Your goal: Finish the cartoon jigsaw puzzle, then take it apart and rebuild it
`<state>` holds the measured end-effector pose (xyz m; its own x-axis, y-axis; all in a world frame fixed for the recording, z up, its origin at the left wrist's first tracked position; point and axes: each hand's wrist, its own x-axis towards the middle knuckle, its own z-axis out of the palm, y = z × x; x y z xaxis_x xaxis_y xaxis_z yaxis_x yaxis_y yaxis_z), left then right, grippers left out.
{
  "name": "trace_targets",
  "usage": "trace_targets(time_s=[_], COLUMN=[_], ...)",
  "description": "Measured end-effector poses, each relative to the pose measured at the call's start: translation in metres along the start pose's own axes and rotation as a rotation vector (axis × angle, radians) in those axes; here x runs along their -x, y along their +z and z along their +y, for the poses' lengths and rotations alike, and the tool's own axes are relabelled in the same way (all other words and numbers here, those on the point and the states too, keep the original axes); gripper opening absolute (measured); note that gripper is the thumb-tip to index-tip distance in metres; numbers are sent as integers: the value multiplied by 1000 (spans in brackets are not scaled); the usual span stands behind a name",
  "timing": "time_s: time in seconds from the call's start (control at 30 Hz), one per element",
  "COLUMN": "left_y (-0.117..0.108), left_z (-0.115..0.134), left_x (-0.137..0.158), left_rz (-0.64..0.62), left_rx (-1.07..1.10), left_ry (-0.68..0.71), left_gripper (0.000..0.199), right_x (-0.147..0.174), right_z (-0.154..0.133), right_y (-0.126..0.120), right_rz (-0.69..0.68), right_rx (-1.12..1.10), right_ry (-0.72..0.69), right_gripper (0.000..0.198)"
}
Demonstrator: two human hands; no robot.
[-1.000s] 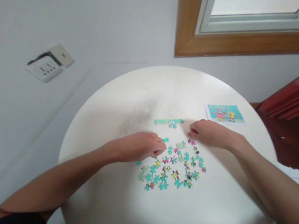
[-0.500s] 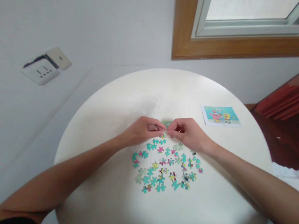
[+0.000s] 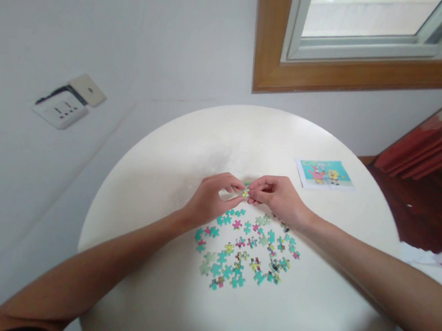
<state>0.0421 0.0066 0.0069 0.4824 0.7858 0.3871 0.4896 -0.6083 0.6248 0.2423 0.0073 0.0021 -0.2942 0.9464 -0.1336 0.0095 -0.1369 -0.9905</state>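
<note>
A small yellow and teal puzzle piece (image 3: 245, 193) is pinched between both hands above the table. My left hand (image 3: 218, 194) has thumb and forefinger closed on its left side, with a gap showing between them nearer the palm. From the right, the fingertips of my right hand (image 3: 275, 195) press together on the same piece. Part of it is covered by the fingers. A bit of green shows just behind the fingertips. Several loose teal, pink and yellow puzzle pieces (image 3: 221, 257) lie scattered on the table nearer to me, below the hands.
The round white table (image 3: 144, 294) stands against a wall with a socket (image 3: 61, 107). A picture card (image 3: 326, 174) with cartoon figures lies at its right back. Beyond are a wood-framed window (image 3: 364, 78) and a red curtain (image 3: 424, 147).
My left thumb has dropped lower and the fingers have spread a little, so the piece between the hands shows more. The view has tilted slightly; the scattered pieces lie as before.
</note>
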Motion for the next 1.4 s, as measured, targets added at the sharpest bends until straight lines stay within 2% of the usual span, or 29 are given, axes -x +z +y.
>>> trace_targets(time_s=[0.1,0.2,0.3,0.37,0.53,0.8,0.97,1.17,1.27,1.4], left_y=[2,4,6,7,8,8,8,9,10,13], left_z=[-2,-8,-18,-25,-33,-35,-33,-25,-23,-22], left_x=[0,-2,-5,-7,-9,-8,-7,-6,-5,-4], left_rz=[-6,17,23,6,-66,-119,-37,15,59,126], left_rx=[-26,-49,-130,-191,-268,-301,-246,-169,-143,-142], left_ry=[34,67,84,86,99,98,102,150,173,133], left_gripper=[10,7,5,7,14,14,10,12,14,12], right_x=[-2,-7,-14,-18,-21,-20,-19,-19,-20,-18], right_z=[5,11,15,16,17,18,17,21,22,18], right_y=[-1,-6,-14,-19,-23,-22,-20,-11,-9,-5], right_rz=[-28,-16,112,192,204,138,82,-4,10,66], right_rx=[9,146,413,581,785,884,781,346,191,37], right_ry=[-15,-110,-264,-320,-333,-342,-357,-251,-191,-92], right_gripper=[15,8,10,12,16,18,16,10,11,13])
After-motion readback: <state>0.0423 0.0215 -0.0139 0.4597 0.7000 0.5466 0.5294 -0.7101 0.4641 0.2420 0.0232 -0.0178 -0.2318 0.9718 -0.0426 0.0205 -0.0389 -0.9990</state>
